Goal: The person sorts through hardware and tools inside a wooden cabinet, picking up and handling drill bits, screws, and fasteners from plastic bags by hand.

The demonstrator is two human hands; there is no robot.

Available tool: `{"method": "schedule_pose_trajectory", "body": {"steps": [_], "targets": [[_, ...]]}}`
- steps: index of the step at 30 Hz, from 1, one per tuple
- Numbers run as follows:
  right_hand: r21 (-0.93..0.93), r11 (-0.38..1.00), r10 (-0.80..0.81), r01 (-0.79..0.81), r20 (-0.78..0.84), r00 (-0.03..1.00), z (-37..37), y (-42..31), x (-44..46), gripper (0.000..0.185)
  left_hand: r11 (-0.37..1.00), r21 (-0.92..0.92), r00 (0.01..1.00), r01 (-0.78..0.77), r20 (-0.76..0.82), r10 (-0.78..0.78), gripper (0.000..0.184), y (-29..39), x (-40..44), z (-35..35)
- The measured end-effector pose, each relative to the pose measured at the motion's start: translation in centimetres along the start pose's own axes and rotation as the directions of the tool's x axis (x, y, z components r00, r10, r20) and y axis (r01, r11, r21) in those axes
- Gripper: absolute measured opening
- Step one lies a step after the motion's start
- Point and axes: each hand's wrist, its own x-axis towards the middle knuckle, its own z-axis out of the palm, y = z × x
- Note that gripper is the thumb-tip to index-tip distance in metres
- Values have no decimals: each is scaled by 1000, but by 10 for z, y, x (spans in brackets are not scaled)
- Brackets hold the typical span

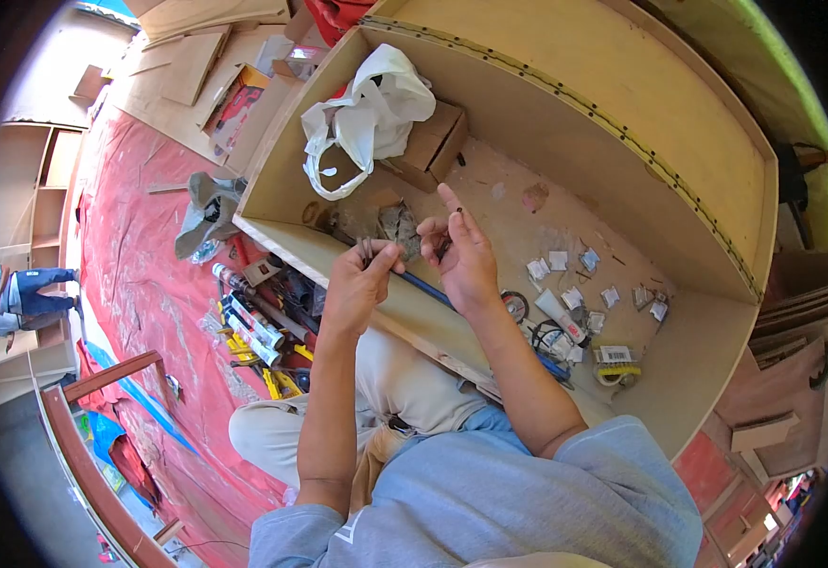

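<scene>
My left hand [359,287] is closed in a pinch above the near wall of a wooden chest [565,104]. Thin dark pieces show at its fingertips, too small to name. To the right, my right hand [464,260] is raised over the chest's inside, its upper fingers stretched and its thumb and lower fingers curled together. A small dark bit shows there, but I cannot make out what it is. Beneath the hands runs a blue rod or tube [423,289]. Beyond them, a white plastic bag [386,104] lies against a cardboard box [433,147].
Small packets [573,297], a white tube [561,314] and a tape roll [613,377] lie on the chest floor. Left of the chest, spray cans [253,327] and tools rest on red sheeting [149,246]. Another person [31,293] stands far left.
</scene>
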Motion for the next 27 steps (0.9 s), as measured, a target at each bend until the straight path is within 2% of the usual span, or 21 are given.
{"method": "schedule_pose_trajectory", "body": {"steps": [2, 5, 11, 17, 20, 23, 27], "targets": [[35, 999, -15, 14, 6, 1000, 4, -1, -1, 49, 1000, -13, 1000, -8, 6, 8, 17, -2, 0, -3], [-43, 999, -33, 31, -47, 998, 4, 1, -1, 46, 999, -37, 1000, -5, 10, 5, 18, -4, 0, -5], [-202, 976, -88, 81, -26, 996, -2, 6, 0, 42, 998, -56, 1000, -7, 18, 8, 18, -6, 0, -4], [-25, 998, -54, 52, -79, 995, 5, -1, -2, 37, 998, -68, 1000, 0, 5, 1, 18, -6, -2, -3], [39, 999, 3, -1, -56, 998, -3, 2, 0, 30, 999, -48, 1000, 7, -16, -8, 18, -9, -1, -3], [114, 993, -7, 13, -54, 999, -2, 3, 0, 24, 998, -66, 1000, 21, 8, -20, 18, -10, -2, -5], [111, 993, -35, 43, -76, 996, 2, 4, -1, 22, 995, -97, 1000, 16, 18, -14, 18, -11, -3, -6]]}}
